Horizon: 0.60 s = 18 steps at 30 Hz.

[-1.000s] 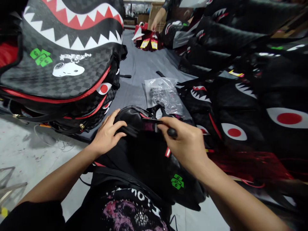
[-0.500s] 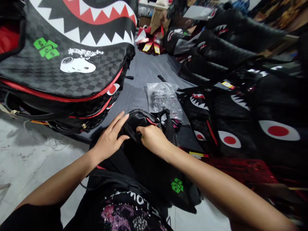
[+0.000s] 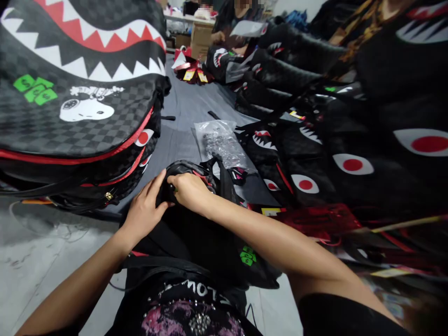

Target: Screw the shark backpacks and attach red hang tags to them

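Observation:
A black bag [image 3: 199,233] with a green dollar-bill print lies across my lap and the table's near edge. My left hand [image 3: 149,205] rests on the bag's left rim, thumb and fingers apart. Just to its right, my right hand [image 3: 187,189] is closed in a fist at the bag's opening, pinching a small dark thing that I cannot make out. Red trim shows behind my right wrist. Beyond the bag, a clear plastic packet [image 3: 224,144] lies on the grey cloth.
Large checkered bags with a shark mouth [image 3: 80,116] are stacked at the left. Many black bags [image 3: 304,158] with printed eyes fill the right side. Red items with yellow tags [image 3: 192,70] lie farther back. A person [image 3: 238,28] is at the far end.
The view has swung to the right, so things appear farther left. My right hand has moved slightly left along the bag's opening, closer to my left hand, still closed.

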{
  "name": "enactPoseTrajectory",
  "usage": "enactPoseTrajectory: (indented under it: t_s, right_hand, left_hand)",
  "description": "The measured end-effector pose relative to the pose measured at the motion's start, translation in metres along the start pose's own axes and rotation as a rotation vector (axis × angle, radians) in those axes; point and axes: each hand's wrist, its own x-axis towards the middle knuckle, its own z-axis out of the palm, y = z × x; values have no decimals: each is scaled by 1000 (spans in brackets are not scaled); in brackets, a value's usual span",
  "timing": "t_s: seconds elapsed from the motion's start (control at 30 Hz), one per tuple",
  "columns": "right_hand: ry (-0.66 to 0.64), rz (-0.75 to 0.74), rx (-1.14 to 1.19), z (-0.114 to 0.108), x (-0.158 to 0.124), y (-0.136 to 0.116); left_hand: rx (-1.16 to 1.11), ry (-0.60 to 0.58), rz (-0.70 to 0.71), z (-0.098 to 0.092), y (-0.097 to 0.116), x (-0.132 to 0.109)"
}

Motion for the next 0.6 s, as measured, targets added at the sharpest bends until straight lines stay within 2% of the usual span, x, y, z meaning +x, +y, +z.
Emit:
enactPoseTrajectory:
  t_s: [0.1,0.2,0.27,0.33,0.4,0.47,0.53,0.6]
  right_hand:
    - [-48,-78,-127,-10,-18,6]
    - [-216,-4,-310,-18,-53,18]
    - [-278,102,-368,-20,-75,27]
    - [-215,186,-345,-21,-94,35]
    - [-85,278,-207,-23,-113,39]
    - [-59,391,96,-23,-139,39]
    - [-225,482,458,-23,-170,35]
    - [-384,515,704,-25,-204,27]
  left_hand:
    - [37,3,6,-1,-3,-2]
    - [15,18,-105,-2,-9,2]
    - [-27,-51,-238,-2,-15,10]
    - [-101,-219,-322,-4,-21,20]
    - [-148,-371,-354,-8,-21,27]
    - [-131,-395,-349,-18,-10,30]
    - [-77,-314,-281,-34,16,28]
    - [-48,-235,-137,-57,56,28]
